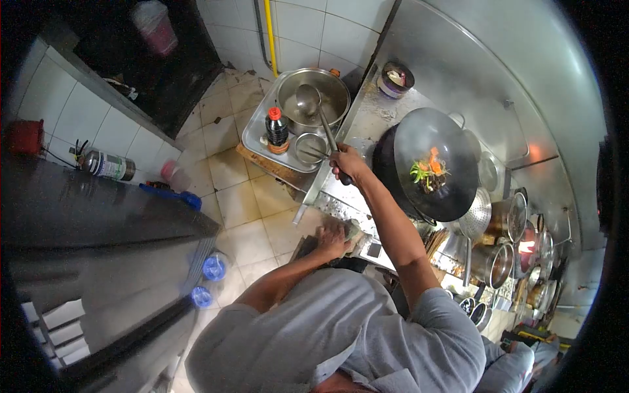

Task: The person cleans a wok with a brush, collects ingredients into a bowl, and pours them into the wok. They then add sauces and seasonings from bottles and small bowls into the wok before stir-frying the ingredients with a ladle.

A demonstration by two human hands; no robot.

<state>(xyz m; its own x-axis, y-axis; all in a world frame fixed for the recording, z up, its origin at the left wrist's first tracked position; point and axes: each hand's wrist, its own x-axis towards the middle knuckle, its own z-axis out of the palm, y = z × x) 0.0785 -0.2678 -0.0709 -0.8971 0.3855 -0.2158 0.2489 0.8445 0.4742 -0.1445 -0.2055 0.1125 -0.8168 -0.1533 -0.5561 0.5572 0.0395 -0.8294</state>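
My right hand (348, 164) is closed around the handle of a ladle (329, 134). The ladle's bowl is over a large steel pot (288, 118) of cloudy liquid. Below it, at the counter's front edge, my left hand (333, 242) is on a greyish folded cloth (356, 238), its fingers curled and partly blurred. To the right of my right arm sits a dark wok (452, 196) with orange and green vegetables (430, 171) inside. Next to the pot stand a dark sauce bottle with a red cap (277, 134) and a small steel bowl (310, 145).
A metal tray (252, 128) carries the pot and bottle. A small dark bowl (396, 80) stands at the back. Along the right are a perforated skimmer (476, 213) and several pots (493, 263). A fire extinguisher (108, 164) is at left; another person's clothing (514, 370) shows bottom right.
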